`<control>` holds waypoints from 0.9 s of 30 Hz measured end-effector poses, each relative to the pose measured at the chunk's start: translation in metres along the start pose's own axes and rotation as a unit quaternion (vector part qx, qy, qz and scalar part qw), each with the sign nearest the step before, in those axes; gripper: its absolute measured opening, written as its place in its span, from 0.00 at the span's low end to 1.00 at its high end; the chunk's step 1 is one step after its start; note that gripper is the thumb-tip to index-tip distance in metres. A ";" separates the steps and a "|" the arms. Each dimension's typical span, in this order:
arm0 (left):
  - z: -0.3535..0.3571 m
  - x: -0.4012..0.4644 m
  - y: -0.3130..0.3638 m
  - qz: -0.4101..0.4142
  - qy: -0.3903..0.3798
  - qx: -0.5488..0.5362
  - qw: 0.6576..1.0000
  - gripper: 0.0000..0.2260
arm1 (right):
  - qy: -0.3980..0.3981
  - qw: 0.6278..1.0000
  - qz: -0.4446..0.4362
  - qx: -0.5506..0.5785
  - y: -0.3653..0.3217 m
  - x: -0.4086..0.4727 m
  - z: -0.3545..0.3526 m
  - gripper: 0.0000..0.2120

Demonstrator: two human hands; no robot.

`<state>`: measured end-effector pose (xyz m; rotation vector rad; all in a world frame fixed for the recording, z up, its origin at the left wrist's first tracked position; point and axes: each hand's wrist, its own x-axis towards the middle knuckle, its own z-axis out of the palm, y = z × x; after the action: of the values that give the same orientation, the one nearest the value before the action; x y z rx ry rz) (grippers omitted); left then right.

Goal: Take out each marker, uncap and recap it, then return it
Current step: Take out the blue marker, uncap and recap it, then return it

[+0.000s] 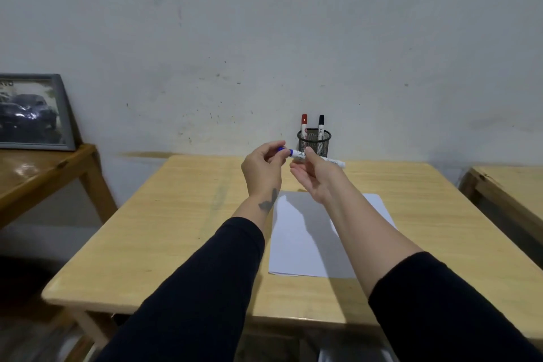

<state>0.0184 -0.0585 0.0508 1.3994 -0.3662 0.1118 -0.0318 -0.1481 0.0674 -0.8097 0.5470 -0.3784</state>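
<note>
Both hands are raised above the far middle of the wooden table, close together with a small gap between them. The left hand pinches the blue cap end of a blue marker, fingers curled over it, so most of the cap is hidden. Can't tell whether the cap is seated or already pulled loose. The right hand grips the white barrel near its middle, thumb on top, palm turned up; the barrel's tail sticks out to the right past the fingers. The print on the barrel is too small to read.

Just behind the hands, at the far edge by the wall, stands a black mesh pen cup; its lower left part is covered by the hands and marker. In it, upright: a red marker on the left and a black marker on the right, only their upper halves above the rim.

A white sheet of paper lies flat on the table under the forearms, its right side partly hidden by the right arm. Both sleeves are dark and pushed up; a dark mark shows on the left wrist, shape unclear.

Far left, a framed picture leans on the wall on a side table, cut off by the frame edge. Another table edge shows at right, cut off as well.
</note>
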 end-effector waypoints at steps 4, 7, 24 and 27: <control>-0.015 -0.002 -0.007 0.009 -0.057 0.109 0.992 0.06 | 0.002 1.000 -0.025 0.000 -0.001 0.005 -0.004 0.05; -0.021 0.001 -0.003 0.019 -0.108 0.164 0.980 0.06 | -0.018 0.998 -0.038 -0.042 0.000 0.006 -0.009 0.07; -0.038 0.026 -0.054 -0.084 -0.227 0.479 0.844 0.14 | 0.018 0.972 -0.130 -0.193 0.005 0.030 -0.029 0.06; -0.039 0.021 -0.057 -0.040 -0.225 0.468 0.854 0.16 | 0.044 0.965 -0.141 -0.216 0.013 0.036 -0.030 0.09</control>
<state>0.0616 -0.0338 -0.0010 2.4229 -0.6932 -0.1389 -0.0192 -0.1760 0.0296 -1.3035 0.6087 -0.5698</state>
